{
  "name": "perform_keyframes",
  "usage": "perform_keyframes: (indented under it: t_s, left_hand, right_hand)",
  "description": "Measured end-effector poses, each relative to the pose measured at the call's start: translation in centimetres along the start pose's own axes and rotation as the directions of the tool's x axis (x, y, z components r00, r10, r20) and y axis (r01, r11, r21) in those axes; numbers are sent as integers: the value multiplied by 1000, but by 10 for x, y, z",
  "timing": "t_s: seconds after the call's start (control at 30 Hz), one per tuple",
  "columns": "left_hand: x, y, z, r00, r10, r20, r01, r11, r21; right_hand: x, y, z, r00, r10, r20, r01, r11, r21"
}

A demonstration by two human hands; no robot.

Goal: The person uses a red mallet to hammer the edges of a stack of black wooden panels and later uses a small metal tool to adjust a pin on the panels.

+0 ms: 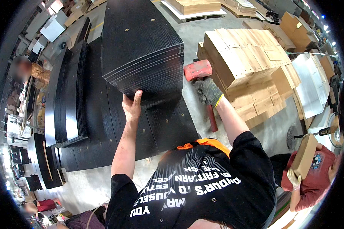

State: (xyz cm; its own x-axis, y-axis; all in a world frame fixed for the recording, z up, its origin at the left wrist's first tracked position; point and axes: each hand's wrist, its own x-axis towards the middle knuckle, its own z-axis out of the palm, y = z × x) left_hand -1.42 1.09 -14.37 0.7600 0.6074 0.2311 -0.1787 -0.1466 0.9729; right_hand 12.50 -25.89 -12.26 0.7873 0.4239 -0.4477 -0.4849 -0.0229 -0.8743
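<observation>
Black wooden boards (141, 45) stacked at the frame's top middle were steadied by the bare left hand (132, 106) pressing their corner, while the gloved right hand (207, 91) gripped a red mallet (198, 70) tight.

Mallet handle (212, 118) partly hidden behind gloved right hand (207, 91); far worker's face blurred.

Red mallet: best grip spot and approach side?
Grip the dark red handle low, from the near side. The heavy red head points away, and the lower shaft is bare; the gloved right hand holds just under the head.
</observation>
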Motion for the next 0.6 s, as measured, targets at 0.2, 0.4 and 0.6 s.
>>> perform_keyframes:
  t_s: [0.2,0.4,0.6]
  left_hand:
    - [-3,4,4,1000,4,-11,-5,1000,-28]
    - [1,-3,6,999,11,35,-9,999,-39]
    - [-1,-1,-2,999,-42,16,41,998,51]
  right_hand:
    - [19,22,-13,993,61,100,-38,975,-217]
    - [67,82,-43,978,-112,175,139,979,-151]
    - [38,59,-19,991,101,87,-96,993,-66]
